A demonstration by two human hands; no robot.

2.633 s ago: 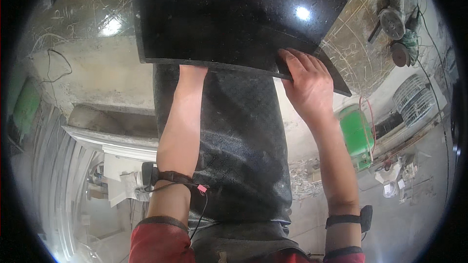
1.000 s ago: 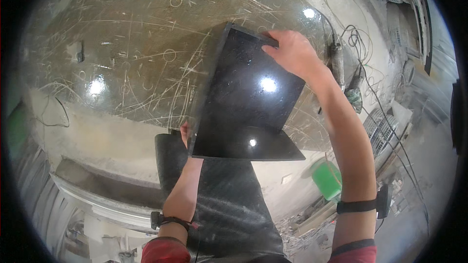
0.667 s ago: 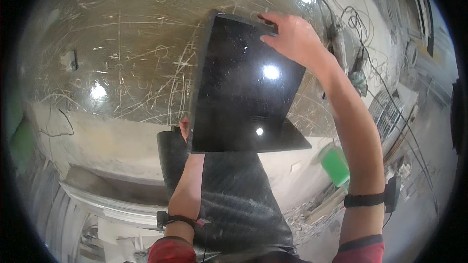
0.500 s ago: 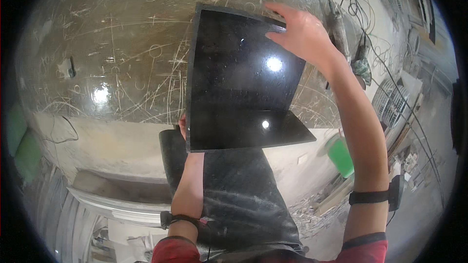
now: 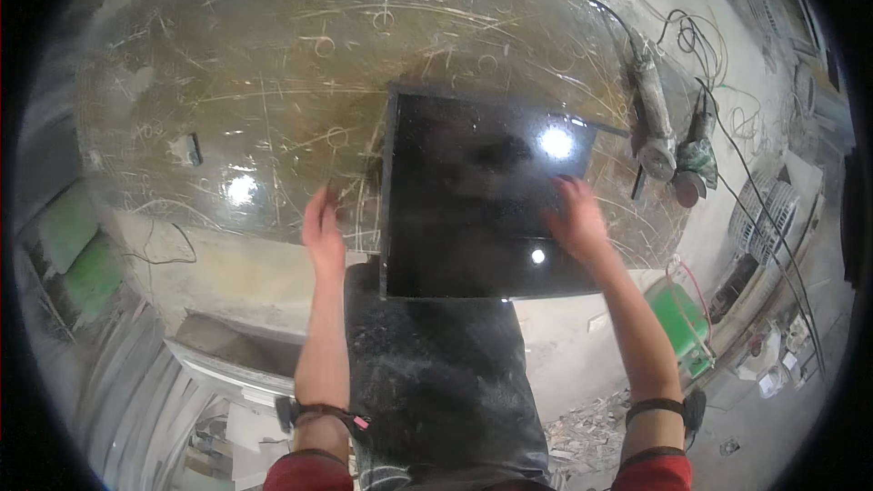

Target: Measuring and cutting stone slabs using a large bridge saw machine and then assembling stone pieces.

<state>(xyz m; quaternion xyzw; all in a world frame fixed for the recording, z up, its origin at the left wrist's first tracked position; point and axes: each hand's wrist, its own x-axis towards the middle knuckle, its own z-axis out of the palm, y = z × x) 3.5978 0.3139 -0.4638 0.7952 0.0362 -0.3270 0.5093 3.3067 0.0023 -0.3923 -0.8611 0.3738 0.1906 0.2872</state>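
Note:
A glossy black slab [image 5: 473, 209] with a grey left edge rests on the scratched, wet-looking worktop [image 5: 264, 118], its near end reaching past the front edge. Beyond the slab's far right corner, a thin dark edge [image 5: 607, 129] sticks out; what it belongs to is unclear. Just off the slab's left side is my left hand [image 5: 325, 225], fingers stretched out and holding nothing. Over the right part of the slab, my right hand [image 5: 577, 223] has its fingers spread, slightly blurred. Whether it touches the surface I cannot tell.
Two hand-held grinders [image 5: 657, 156] with cables lie on the right of the worktop. A small dark block [image 5: 189, 149] sits at the left. Below right stands a green container [image 5: 677, 323] near rubble [image 5: 591, 432]. A black apron [image 5: 436, 382] hangs before me.
The slab, raised before, now appears lower and flatter. My left hand has come out from behind its left edge. My right hand has moved from the far edge down over its right part.

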